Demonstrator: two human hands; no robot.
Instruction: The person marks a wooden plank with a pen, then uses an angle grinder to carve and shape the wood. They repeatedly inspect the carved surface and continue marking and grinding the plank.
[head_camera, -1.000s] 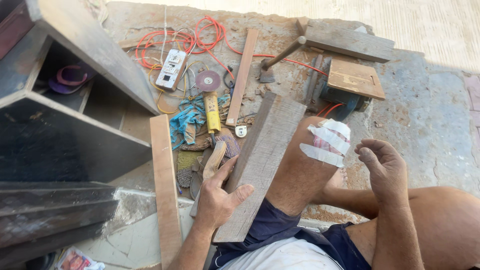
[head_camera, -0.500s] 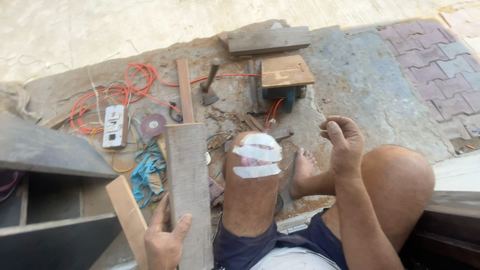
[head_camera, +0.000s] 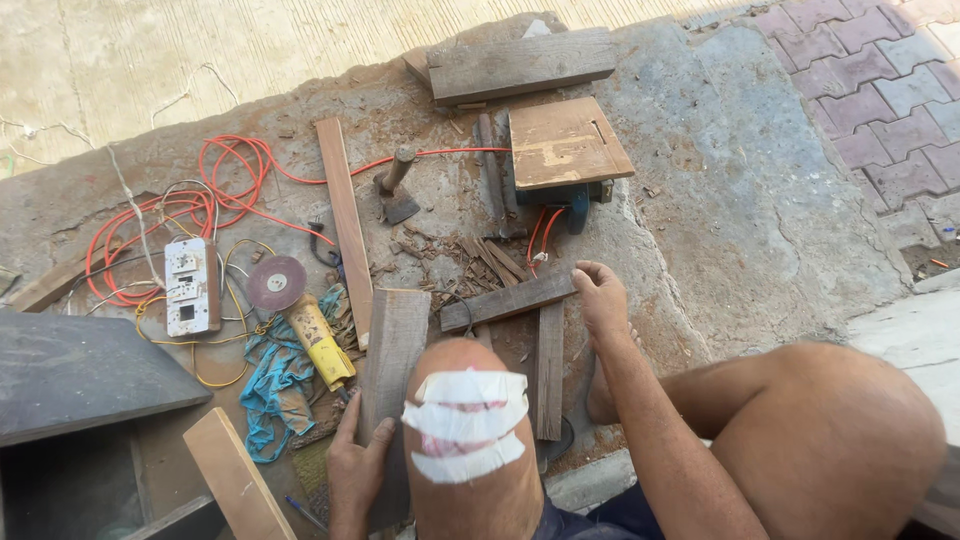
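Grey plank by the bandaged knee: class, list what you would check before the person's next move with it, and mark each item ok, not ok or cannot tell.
1. Left hand holds the grey plank at its near end: ok.
2. Right hand rests on the short wooden strip, grip closed: cannot tell.
3. Orange cable lies off the plank: ok.
4. Hammer lies away from both hands: ok.
5. Ground around the plank free of scraps: not ok.

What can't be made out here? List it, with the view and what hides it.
Head view only:
- Left hand: wrist cut off by the bottom edge.
- Grey board: lower end hidden behind the bandaged knee.
- Right hand: palm faces down, contact with the short plank unclear.
- Blue saw: hidden under the wooden plate.
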